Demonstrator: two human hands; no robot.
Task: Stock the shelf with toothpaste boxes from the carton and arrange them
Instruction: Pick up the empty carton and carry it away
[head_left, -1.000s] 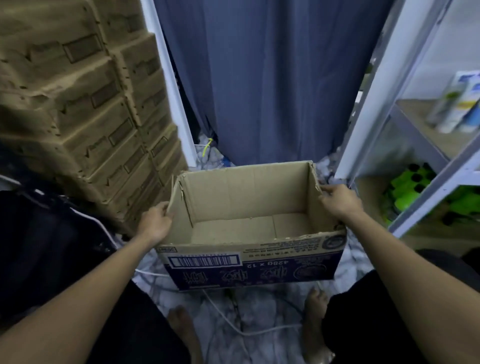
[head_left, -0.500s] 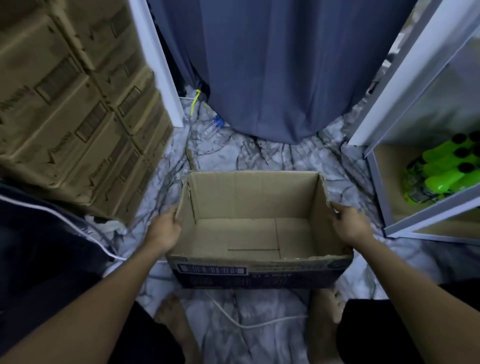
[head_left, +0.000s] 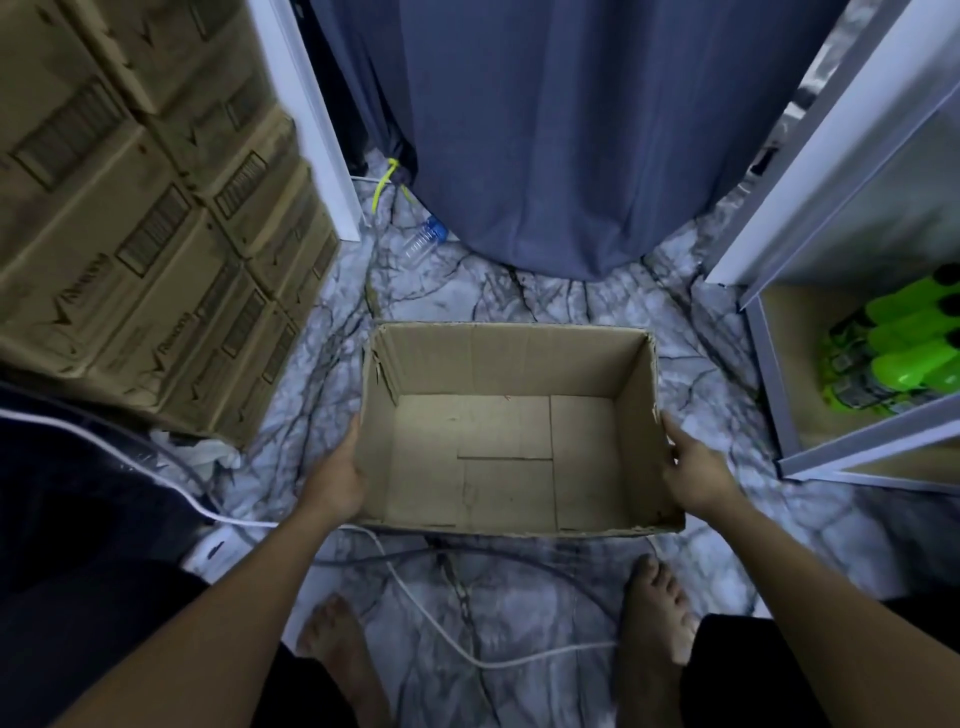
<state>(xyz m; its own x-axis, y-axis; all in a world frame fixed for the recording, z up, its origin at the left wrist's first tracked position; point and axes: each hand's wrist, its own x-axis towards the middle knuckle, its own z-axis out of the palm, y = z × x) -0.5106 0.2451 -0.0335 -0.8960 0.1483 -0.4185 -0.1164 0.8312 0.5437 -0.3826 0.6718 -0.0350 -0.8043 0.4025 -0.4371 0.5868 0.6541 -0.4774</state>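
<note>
As L hand (head_left: 335, 478), R hand (head_left: 698, 475) touch carton (head_left: 511, 358) (sides)

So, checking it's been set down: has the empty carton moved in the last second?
Yes. The carton has come down toward the floor: its far rim hid the curtain hem earlier, now bare floor shows between them.

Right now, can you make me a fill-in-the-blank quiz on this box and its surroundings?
The carton on the floor is ____ inside.
The left hand and right hand touch its two short ____.
The bottles on the low shelf are bright ____.
A clear bottle lies near the ____ curtain.
Missing: empty; sides; green; blue.
</note>
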